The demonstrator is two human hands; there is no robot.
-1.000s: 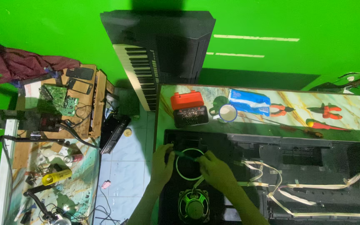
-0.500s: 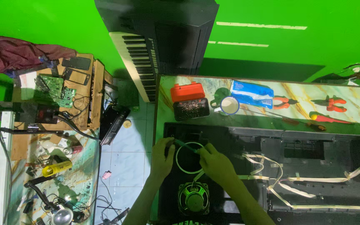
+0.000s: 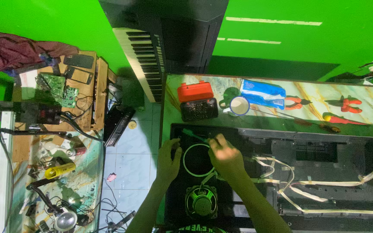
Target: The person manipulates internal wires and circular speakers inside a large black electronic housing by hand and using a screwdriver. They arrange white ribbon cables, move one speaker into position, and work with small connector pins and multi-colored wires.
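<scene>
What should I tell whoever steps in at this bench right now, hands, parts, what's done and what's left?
Left hand: resting on the open black keyboard casing, at the left edge of the round speaker opening; it holds nothing.
Right hand: at the opening's right edge, gripping a green-handled tool that points up-left.
Parts: the loose speaker lies just below the opening. Flat ribbon cables trail right across the casing.
Done: casing is open, speaker is out of its opening.
Left: speaker not seated, cables loose.
On the table behind: red case, mug, pliers.
</scene>
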